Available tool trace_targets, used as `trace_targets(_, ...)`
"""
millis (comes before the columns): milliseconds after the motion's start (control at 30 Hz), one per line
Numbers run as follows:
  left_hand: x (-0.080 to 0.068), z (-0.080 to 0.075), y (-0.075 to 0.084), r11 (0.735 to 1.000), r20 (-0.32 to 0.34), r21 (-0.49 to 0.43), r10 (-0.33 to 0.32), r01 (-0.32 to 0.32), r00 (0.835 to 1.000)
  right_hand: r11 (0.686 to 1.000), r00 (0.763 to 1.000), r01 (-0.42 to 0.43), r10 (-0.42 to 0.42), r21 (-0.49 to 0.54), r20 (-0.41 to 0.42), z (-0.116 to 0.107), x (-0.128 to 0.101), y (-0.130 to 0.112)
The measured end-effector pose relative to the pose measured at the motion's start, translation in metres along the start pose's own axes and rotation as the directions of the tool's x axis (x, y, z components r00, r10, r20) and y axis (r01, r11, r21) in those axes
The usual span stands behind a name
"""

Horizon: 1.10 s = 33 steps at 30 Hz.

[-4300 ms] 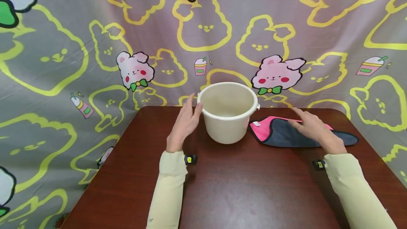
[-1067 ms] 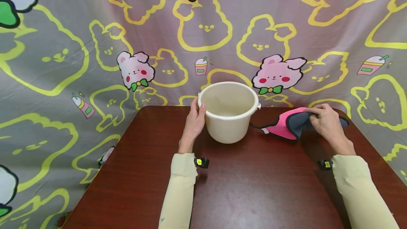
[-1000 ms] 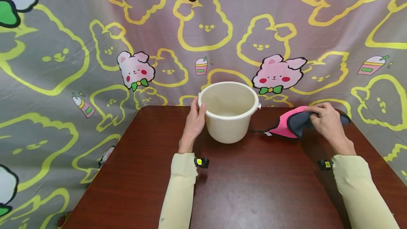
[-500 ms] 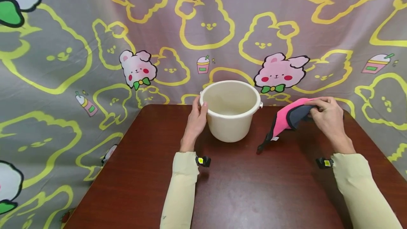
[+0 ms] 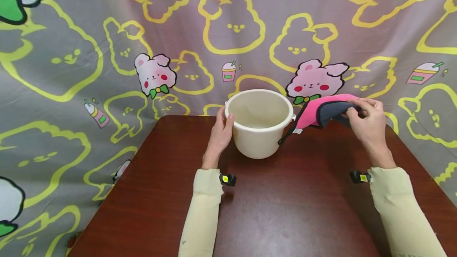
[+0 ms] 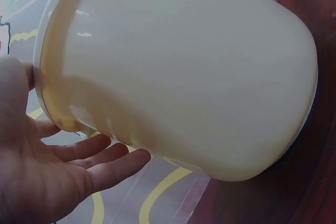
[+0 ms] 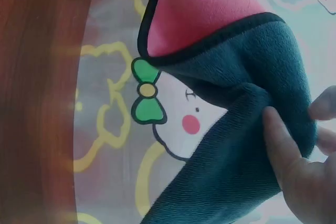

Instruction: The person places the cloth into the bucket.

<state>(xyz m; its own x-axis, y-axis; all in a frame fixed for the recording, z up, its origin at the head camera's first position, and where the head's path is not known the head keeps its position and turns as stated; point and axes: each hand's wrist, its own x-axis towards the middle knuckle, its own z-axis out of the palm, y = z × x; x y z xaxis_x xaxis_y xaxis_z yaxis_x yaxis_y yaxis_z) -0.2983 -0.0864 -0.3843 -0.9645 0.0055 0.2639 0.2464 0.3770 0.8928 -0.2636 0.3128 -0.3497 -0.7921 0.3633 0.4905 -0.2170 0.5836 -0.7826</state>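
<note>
Head view — whole bucket (image 5: 258, 122); right wrist — fingers (image 7: 281, 145) on cloth (image 7: 241, 93).

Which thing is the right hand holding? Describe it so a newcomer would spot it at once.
Start at the brown table, with a cream bucket at its far edge. Just right of the bucket's rim, the right hand pinches a cloth in the air. It is the only soft thing there: pink one side, dark grey the other.

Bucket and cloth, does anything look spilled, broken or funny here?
Nothing stands out. The cream bucket stands upright on the brown table, steadied by the left hand at its rim. The right hand pinches the pink and grey cloth in the air beside it. No spill or damage shows.
</note>
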Motion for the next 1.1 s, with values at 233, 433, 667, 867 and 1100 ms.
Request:
trace_targets(233,0.001,0.001,0.001,1.000,0.004,-0.004,0.005,-0.005,1.000,0.997,0.994,0.067,-0.063,0.047,-0.094,0.001,0.003,-0.011)
trace_targets(433,0.002,0.002,0.001,1.000,0.004,0.004,0.001,-0.001,1.000,0.973,0.958,0.217,-0.199,0.072,-0.208,0.007,0.007,-0.022)
trace_targets(667,0.001,-0.001,0.002,1.000,0.017,-0.002,0.003,-0.003,1.000,0.942,0.922,0.320,-0.284,0.103,-0.265,0.012,0.015,-0.040)
trace_targets(867,0.000,-0.001,0.001,1.000,0.019,0.000,0.000,0.000,1.000,0.919,0.905,0.359,-0.300,0.162,-0.303,0.020,0.020,-0.061)
trace_targets(1100,0.001,0.001,0.000,1.000,0.007,0.007,-0.005,0.005,1.000,0.898,0.892,0.393,-0.319,0.201,-0.320,0.032,0.022,-0.087)
